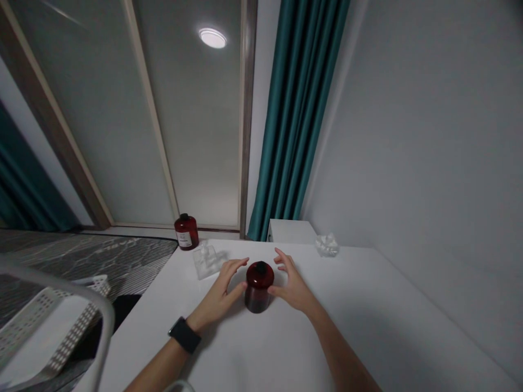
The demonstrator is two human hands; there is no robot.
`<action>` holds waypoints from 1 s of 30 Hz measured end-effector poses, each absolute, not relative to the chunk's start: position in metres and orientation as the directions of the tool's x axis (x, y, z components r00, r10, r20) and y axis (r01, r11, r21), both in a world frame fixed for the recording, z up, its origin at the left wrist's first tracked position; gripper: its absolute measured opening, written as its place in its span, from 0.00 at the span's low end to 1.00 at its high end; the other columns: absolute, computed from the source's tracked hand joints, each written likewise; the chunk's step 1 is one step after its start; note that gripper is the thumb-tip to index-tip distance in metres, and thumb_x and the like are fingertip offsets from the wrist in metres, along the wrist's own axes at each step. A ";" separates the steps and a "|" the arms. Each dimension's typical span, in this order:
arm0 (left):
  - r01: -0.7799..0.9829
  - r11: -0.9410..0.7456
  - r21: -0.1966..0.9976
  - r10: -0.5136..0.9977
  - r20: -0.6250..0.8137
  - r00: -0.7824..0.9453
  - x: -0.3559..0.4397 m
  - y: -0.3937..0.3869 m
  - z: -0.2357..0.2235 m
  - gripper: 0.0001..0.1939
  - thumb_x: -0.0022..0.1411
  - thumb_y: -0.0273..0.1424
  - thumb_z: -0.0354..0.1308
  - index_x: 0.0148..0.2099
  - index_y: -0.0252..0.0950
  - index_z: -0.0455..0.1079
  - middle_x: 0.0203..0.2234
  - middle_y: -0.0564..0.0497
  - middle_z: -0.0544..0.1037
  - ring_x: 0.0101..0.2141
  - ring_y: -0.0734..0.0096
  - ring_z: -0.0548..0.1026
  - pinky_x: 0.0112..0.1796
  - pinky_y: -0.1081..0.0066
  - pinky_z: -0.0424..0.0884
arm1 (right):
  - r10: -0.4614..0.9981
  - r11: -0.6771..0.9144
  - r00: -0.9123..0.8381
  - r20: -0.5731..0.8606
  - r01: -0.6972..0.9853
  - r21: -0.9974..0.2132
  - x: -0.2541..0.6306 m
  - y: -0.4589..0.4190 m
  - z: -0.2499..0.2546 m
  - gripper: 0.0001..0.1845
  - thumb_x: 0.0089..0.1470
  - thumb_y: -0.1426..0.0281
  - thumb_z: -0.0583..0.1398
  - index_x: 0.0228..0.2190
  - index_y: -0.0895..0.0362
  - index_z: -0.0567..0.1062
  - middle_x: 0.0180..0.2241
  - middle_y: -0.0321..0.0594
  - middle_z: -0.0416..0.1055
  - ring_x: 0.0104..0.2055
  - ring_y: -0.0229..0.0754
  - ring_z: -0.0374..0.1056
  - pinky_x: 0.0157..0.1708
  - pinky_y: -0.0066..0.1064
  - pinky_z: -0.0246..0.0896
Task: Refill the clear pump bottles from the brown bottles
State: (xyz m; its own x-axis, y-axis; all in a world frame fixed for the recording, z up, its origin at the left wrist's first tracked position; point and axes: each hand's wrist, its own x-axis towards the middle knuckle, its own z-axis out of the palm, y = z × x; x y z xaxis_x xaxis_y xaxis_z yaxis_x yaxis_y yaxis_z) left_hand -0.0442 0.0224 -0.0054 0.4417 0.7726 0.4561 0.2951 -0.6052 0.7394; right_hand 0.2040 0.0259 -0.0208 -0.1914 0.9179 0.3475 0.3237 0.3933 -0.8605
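Note:
A dark red, glossy bottle [259, 276] with a black cap stands upright on the white table [253, 359] in front of me. My left hand [225, 286] is on its left side, fingers spread and curved, the thumb tip close to the glass. On the opposite side my right hand [292, 283] has its fingers apart too, and its thumb overlaps the bottle's right edge. Whether either thumb touches the bottle I cannot tell. Neither hand is closed around it. A black watch is on my left wrist.
Another red bottle [187, 233] with a white label stands at the table's far left corner. Beside it lies a clear plastic tray [205, 260]. Crumpled clear plastic [327, 245] sits at the far right. A white perforated basket [53, 332] and a pale curved bar [104, 326] are at left.

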 end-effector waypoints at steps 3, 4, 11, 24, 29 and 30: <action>0.294 -0.599 0.745 0.774 0.445 0.451 -0.039 0.021 -0.007 0.26 0.70 0.41 0.51 0.68 0.46 0.54 0.59 0.43 0.65 0.59 0.52 0.63 0.59 0.49 0.60 | 0.916 0.395 -0.204 0.345 0.323 -0.860 0.206 0.027 -0.020 0.46 0.43 0.70 0.68 0.61 0.48 0.59 0.51 0.41 0.60 0.56 0.48 0.60 0.59 0.46 0.56; 0.292 -0.598 0.746 0.774 0.442 0.454 -0.038 0.020 -0.008 0.27 0.70 0.41 0.51 0.68 0.46 0.53 0.59 0.43 0.65 0.59 0.52 0.63 0.59 0.49 0.60 | 0.915 0.399 -0.211 0.345 0.324 -0.858 0.207 0.027 -0.020 0.44 0.43 0.69 0.68 0.60 0.48 0.60 0.50 0.41 0.61 0.55 0.48 0.61 0.59 0.46 0.56; 0.265 -0.583 0.768 0.780 0.437 0.448 -0.034 0.018 -0.015 0.30 0.70 0.40 0.52 0.70 0.46 0.49 0.63 0.43 0.61 0.62 0.52 0.60 0.61 0.49 0.58 | 0.883 0.443 -0.280 0.376 0.236 -0.865 0.204 0.024 -0.018 0.41 0.47 0.68 0.66 0.61 0.49 0.59 0.48 0.40 0.63 0.54 0.47 0.63 0.59 0.46 0.55; 0.234 -0.596 0.768 0.777 0.480 0.407 -0.032 0.015 -0.012 0.27 0.68 0.37 0.55 0.67 0.43 0.55 0.58 0.42 0.67 0.57 0.53 0.65 0.57 0.51 0.62 | 0.895 0.443 -0.200 0.399 0.283 -0.851 0.172 0.009 -0.009 0.35 0.47 0.67 0.66 0.56 0.52 0.64 0.50 0.42 0.62 0.53 0.49 0.64 0.57 0.44 0.59; 0.260 -0.553 0.792 0.825 0.475 0.308 -0.028 0.012 0.002 0.19 0.68 0.33 0.52 0.61 0.41 0.62 0.51 0.43 0.71 0.52 0.57 0.69 0.55 0.54 0.64 | 0.890 0.456 -0.181 0.419 0.305 -0.836 0.170 0.008 -0.012 0.33 0.49 0.68 0.65 0.56 0.52 0.64 0.51 0.43 0.62 0.55 0.49 0.64 0.57 0.43 0.59; 0.274 -0.537 0.798 0.839 0.472 0.270 -0.028 0.012 0.006 0.18 0.68 0.32 0.52 0.59 0.40 0.64 0.49 0.44 0.72 0.50 0.58 0.70 0.54 0.55 0.65 | 0.890 0.456 -0.178 0.420 0.311 -0.834 0.169 0.008 -0.013 0.33 0.49 0.68 0.65 0.56 0.52 0.64 0.51 0.43 0.62 0.54 0.49 0.64 0.57 0.42 0.60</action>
